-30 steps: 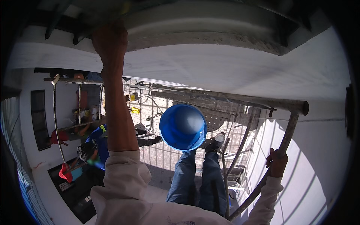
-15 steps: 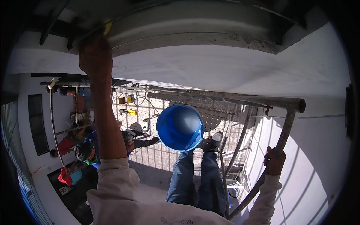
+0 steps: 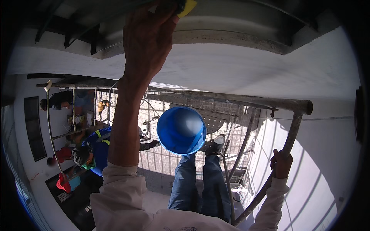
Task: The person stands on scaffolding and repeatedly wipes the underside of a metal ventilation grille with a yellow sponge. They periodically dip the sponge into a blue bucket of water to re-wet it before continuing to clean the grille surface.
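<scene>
Two hands are busy: your right hand (image 3: 281, 163) is clenched around the slanted scaffold pole (image 3: 287, 140) low on your right, and your left hand (image 3: 148, 36) reaches high overhead, fingers closed on a yellow sponge (image 3: 187, 6) pressed against the grey ledge (image 3: 231, 36) above the white wall (image 3: 231, 69). Only a corner of the sponge shows past your fingertips. Between your arms, a blue bucket (image 3: 181, 130) sits just above your jeans-clad legs (image 3: 200, 184). A horizontal pole (image 3: 246, 101) crosses behind it, meeting the slanted one at the right. Open room lies left and below, where a person in a blue jacket (image 3: 96, 148) works on a lower scaffold level, well apart from you.
</scene>
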Available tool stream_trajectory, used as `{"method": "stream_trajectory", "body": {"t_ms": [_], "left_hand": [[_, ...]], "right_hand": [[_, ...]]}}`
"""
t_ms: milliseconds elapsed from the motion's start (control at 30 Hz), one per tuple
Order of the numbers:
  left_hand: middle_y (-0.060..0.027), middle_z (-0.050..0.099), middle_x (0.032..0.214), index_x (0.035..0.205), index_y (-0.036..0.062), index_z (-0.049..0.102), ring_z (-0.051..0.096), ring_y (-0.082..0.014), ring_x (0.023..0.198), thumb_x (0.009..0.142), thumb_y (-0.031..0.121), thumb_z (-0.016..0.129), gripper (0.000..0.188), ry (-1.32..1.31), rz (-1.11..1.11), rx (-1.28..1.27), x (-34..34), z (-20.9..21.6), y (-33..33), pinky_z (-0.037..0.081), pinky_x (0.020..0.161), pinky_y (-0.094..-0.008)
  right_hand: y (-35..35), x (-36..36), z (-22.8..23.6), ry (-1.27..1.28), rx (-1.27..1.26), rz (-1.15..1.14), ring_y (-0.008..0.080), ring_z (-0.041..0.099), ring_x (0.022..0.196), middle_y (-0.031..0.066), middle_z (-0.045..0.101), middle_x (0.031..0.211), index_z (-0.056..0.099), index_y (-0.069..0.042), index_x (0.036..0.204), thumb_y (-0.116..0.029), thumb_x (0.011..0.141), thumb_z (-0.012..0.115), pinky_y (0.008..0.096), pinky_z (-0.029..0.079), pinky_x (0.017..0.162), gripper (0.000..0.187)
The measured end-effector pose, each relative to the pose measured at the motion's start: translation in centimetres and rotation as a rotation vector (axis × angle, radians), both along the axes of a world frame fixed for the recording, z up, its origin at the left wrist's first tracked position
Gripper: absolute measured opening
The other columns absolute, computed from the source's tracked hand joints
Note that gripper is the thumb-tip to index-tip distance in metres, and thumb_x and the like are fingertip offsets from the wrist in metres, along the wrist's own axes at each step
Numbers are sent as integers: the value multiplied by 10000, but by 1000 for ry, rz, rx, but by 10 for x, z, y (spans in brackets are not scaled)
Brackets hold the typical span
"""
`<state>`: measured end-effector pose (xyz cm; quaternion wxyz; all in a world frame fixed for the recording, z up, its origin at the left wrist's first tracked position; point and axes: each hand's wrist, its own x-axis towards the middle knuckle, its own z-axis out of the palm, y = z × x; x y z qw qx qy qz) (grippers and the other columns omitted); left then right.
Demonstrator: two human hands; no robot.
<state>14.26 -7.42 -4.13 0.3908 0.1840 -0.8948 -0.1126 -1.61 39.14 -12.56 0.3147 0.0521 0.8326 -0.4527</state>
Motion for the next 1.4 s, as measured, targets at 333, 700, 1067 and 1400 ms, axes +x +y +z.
{"method": "stream_trajectory", "body": {"t_ms": [333, 700, 1067, 1400], "left_hand": [[-165, 628, 956, 995, 33, 640, 612, -334, 824, 859, 81, 531, 181, -77, 509, -404, -15, 11, -6, 509, 758, -420], [-112, 600, 1044, 1078, 46, 635, 577, -297, 986, 895, 113, 569, 206, -60, 176, -154, -8, 3, 20, 429, 912, -456], [-142, 613, 1097, 1107, 34, 618, 611, -327, 978, 912, 145, 498, 255, -5, 407, -253, -36, -15, 18, 492, 856, -425], [-88, 692, 998, 1199, 146, 626, 661, -197, 927, 919, 249, 579, 302, -42, -120, 101, -150, 17, 78, 488, 823, -325]], "right_hand": [[4, -1, 0, -16, -33, 20, 114, 476, 373, 57, 542, 530, 508, -45, 726, -79, 812, 687, 243, 345, 334, 202], [0, 1, 3, -5, -2, 27, 112, 466, 370, 54, 540, 528, 504, -48, 709, -77, 805, 683, 239, 344, 334, 205], [-3, 2, 6, -14, 4, 12, 112, 495, 382, 64, 553, 538, 512, -34, 726, -98, 796, 687, 250, 371, 337, 199], [-3, 1, 5, -25, 8, 22, 99, 494, 395, 56, 566, 550, 525, -32, 720, -126, 796, 710, 242, 378, 353, 221]]}}
